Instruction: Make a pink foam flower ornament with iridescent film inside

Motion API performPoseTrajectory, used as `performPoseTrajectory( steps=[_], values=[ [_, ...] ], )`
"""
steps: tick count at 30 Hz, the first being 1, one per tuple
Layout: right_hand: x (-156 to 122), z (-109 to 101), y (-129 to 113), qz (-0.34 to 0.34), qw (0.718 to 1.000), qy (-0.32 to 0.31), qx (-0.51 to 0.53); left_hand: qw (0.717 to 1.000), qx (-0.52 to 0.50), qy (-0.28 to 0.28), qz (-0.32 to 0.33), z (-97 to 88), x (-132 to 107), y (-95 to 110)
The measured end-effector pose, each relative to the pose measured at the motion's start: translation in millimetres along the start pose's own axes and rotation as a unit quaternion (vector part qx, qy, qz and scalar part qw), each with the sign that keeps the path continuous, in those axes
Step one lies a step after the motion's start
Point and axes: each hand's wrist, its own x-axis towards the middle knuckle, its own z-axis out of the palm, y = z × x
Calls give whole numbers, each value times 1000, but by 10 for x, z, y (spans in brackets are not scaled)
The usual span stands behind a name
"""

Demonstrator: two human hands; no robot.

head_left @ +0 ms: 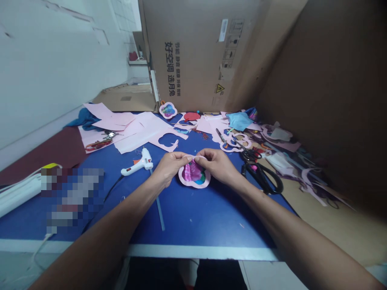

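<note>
Pink paper frame [195, 185], flower-shaped with rounded lobes, was on the blue tabletop [193, 215], straight ahead of the person and between both forearms. Magenta-and-teal film [193, 171] filled its opening. Long axis ran left-right across the view, tipped slightly. Left grip [171, 169] and right grip [216, 165] both came in from the near side and were closed on the frame's top rim, fingertips [190, 158] almost meeting near mid-rim. Neither hand was clearly nearer: left grip took the left part of the rim, right grip the right part. Frame lay below and toward the person from the grips. Could not tell whether its top edge was lifted off the tabletop; lower rim looked down.

Nearby: white hot glue gun [139, 162] lay just left of the left grip, nozzle pointing left. Clear glue stick [157, 201] lay on the tabletop below it, left of the frame. Black-handled scissors [262, 178] lay right of the right grip, well clear of the frame. Pink paper offcuts [142, 133] and a second flower frame [168, 110] sat farther out, toward the far edge.
</note>
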Motion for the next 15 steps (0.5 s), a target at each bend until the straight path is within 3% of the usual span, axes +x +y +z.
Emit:
performPoseTrajectory(
  steps=[4, 15],
  values=[
    [-3, 0, 2, -6, 1000, -9, 2, 1000, 7, -16, 3, 4, -2, 12],
    [-11, 15, -19, 5, 1000, -22, 17, 997, 62, 12, 40, 18, -35, 45]
  ],
)
